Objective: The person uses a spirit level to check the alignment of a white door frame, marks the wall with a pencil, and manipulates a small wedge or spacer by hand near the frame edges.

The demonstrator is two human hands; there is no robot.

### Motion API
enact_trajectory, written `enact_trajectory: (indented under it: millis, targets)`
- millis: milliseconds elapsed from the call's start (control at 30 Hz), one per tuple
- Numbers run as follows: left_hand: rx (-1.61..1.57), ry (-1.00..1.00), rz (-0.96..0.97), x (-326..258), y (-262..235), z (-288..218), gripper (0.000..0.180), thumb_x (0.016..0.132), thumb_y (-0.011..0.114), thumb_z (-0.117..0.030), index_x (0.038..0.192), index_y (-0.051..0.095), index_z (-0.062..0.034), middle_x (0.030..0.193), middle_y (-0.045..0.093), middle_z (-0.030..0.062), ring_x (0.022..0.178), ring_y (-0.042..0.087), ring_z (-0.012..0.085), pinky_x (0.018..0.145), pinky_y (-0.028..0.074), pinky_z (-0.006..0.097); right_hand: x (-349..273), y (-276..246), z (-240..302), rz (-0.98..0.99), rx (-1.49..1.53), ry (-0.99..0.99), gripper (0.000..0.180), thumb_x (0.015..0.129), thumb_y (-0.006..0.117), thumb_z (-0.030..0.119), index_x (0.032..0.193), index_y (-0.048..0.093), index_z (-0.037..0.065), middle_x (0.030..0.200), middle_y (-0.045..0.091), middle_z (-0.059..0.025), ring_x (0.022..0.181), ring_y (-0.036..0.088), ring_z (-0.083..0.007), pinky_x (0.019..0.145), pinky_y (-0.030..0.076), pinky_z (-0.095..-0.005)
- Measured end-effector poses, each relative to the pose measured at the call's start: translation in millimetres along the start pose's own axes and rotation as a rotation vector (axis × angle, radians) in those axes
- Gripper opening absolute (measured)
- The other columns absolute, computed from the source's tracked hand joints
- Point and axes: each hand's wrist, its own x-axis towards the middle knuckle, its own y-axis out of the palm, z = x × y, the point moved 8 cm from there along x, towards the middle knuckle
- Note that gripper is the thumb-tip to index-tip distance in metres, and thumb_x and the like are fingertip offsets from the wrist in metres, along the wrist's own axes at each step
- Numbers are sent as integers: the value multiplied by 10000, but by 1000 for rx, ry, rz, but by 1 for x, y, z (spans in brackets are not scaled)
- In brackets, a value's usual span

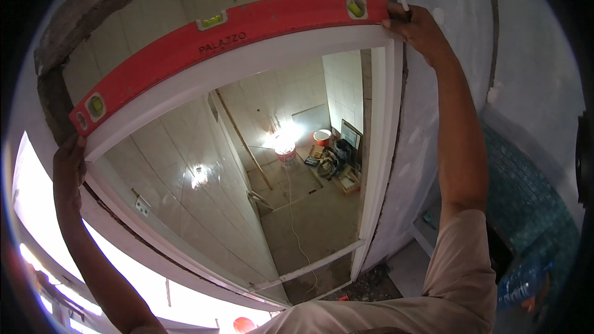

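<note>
A long red spirit level (272, 20) lies along the top piece of a white door frame (247, 65), with yellow-green vials in it. My left hand (68, 170) is at the level's left end, its fingers closed against that end and the frame's corner. At the other end my right hand (424, 36) grips the level with thumb and fingers. A small white tip (405, 6) sticks up by the right fingers; what it belongs to is hidden. Both arms are raised and spread wide.
Through the frame shows a tiled room with a bright lamp (284, 139), a wooden pole (244, 142), a bucket (322, 137) and tools (328, 164) on the floor. Broken masonry (80, 21) edges the opening above. A large plastic bottle (523, 284) stands lower right.
</note>
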Motion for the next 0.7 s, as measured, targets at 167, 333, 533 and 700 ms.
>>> enact_trajectory:
  millis: [167,333,533,700]
  targets:
    - [31,-25,7,-2,4,-3,567,965,623,-462,1320,600,-20,740,574,0,603,420,38,536,364,215,-6,1,9,6,-48,-27,451,881,738,298,1243,679,35,839,611,15,731,482,-107,673,403,-269]
    - [39,7,1,-7,6,-12,547,961,628,-473,1305,616,-48,686,496,-57,552,350,23,507,308,195,3,-4,-3,-7,58,11,400,941,670,308,1236,687,39,803,591,25,718,477,-103,681,402,-264]
    - [50,34,-50,-2,3,-8,540,979,607,-467,1306,619,-37,600,451,-75,478,304,11,451,254,189,6,-10,0,-48,100,-63,363,951,660,295,1208,707,43,788,596,30,685,471,-94,652,393,-266]
    - [52,49,-64,-1,4,-11,568,992,596,-457,1340,599,-7,569,484,-64,429,294,0,412,228,191,4,-29,16,-129,53,-123,321,891,736,312,1003,741,12,711,631,-28,618,537,-118,587,438,-291]
